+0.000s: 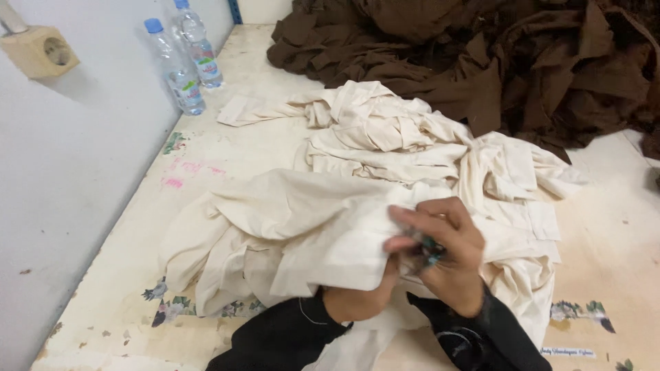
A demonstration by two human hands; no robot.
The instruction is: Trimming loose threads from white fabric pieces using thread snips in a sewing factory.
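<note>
A heap of cream cloth pieces lies across the worn table. Low in the middle of the head view my left hand grips a fold of the nearest cream cloth from below, its fingers mostly buried in the fabric. My right hand is closed just right of it, pinching the same cloth and holding a small dark tool with a teal part between its fingers; the tool is blurred. Both wrists wear black sleeves.
A big pile of dark brown fabric fills the back right. Two clear plastic water bottles with blue caps stand against the white wall at the back left. A wall socket sits at the upper left. Faded flower prints mark the table.
</note>
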